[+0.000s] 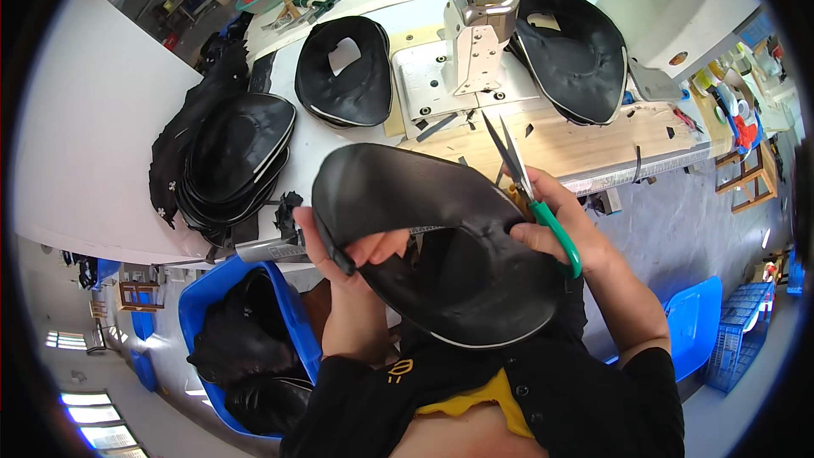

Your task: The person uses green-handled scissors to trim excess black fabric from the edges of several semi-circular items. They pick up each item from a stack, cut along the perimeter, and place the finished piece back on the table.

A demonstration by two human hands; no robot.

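Note:
A black leather shoe upper (500,280) with a pale edge and a large opening is held up in front of me, between both hands. My left hand (348,259) grips its left side, some fingers showing through the opening. On the other side my right hand (560,225) pinches its right edge with the thumb on top. The same hand carries scissors (553,229) with green handles, their blades spread and pointing away toward the sewing machine. Beyond the upper stands the sewing machine (481,38), its metal plate on the table partly hidden.
More black uppers lie at the machine's left (356,89), at its right (577,68) and in a stack (233,157) on the left. A blue bin (193,309) of black pieces stands below the table edge. Scraps dot the wooden tabletop (593,140); blue crates (736,343) sit right.

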